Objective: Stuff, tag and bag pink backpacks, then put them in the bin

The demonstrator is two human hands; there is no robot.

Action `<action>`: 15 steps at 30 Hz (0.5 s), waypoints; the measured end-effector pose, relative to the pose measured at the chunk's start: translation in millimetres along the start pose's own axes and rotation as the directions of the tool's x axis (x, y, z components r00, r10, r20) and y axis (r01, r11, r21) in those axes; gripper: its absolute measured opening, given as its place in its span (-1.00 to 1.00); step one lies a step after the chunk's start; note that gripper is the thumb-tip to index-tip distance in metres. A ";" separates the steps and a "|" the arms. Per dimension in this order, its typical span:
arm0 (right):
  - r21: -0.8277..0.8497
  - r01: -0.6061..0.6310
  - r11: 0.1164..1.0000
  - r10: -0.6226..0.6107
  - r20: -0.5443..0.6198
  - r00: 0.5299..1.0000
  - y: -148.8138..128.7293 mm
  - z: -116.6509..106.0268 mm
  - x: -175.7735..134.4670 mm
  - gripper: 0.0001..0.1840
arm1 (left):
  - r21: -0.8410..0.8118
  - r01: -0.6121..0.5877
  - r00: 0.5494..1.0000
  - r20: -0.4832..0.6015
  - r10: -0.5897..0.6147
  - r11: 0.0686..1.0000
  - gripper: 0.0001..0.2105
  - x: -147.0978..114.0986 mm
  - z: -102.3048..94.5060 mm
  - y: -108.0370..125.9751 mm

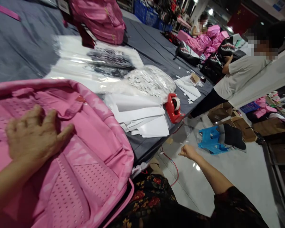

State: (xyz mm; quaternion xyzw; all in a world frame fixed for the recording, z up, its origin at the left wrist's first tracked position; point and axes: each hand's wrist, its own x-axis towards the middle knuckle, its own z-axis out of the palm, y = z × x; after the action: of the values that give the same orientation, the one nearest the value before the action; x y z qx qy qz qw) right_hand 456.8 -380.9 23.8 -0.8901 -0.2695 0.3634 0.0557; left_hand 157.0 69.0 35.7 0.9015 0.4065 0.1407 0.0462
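While the table (26, 47) runs long and grey across a busy workroom with a pale glossy floor (247, 174), the near end of it is taken up by one pink backpack (90, 164), lying back side up with its mesh padding showing and its lower edge overhanging the table's edge.

The left hand (32, 134) lies flat on the backpack's upper back, fingers spread and loosely open, gripping nothing. The right hand (187, 151) hangs out over the floor, well apart from the table, fingers curled in; whether it holds anything cannot be told.

Beyond the backpack lie a loose stack of white sheets (142, 118), one red tape dispenser (174, 107) just beside them at the table edge, one clear bag of small white slips (152, 80), and shiny plastic bags (95, 61) with dark print. A second pink backpack (99, 19) stands at the far left.

A red cord (172, 163) trails down to the floor. One blue stool (210, 139) stands there, near cardboard boxes (228, 117). Two other people work at the far end: one in a pale shirt (239, 74) leaning on the table, another further off among pink bags (204, 39) and black shark-mouth bags (187, 52).
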 end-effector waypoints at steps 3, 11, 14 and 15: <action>-0.328 0.227 0.917 -0.271 -0.093 0.958 -45.9 -20.7 2.8 -0.58 | 0.093 0.013 1.000 0.018 -0.015 0.996 -0.31 2.9 1.3 3.2; -0.571 0.722 0.391 -0.920 -0.232 0.315 -268.1 -99.3 79.1 -0.58 | 0.075 0.034 0.998 -0.059 -0.030 0.997 -0.40 9.2 19.3 -5.6; -0.432 0.793 0.429 -0.903 -0.223 0.367 -364.3 -109.0 145.5 -0.73 | 0.055 0.042 0.994 -0.106 -0.036 0.998 -0.42 8.5 26.4 -8.8; -0.367 0.784 0.500 -0.865 -0.259 0.430 -393.5 -109.0 168.9 -0.70 | 0.053 0.044 0.993 -0.116 -0.038 0.998 -0.43 8.2 28.7 -9.9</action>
State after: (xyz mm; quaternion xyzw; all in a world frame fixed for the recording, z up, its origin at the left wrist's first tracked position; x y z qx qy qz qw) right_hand 457.5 51.5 115.2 -0.6973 -0.6862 0.0652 0.1966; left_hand 163.5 82.6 8.1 0.8844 0.4307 0.1801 0.0004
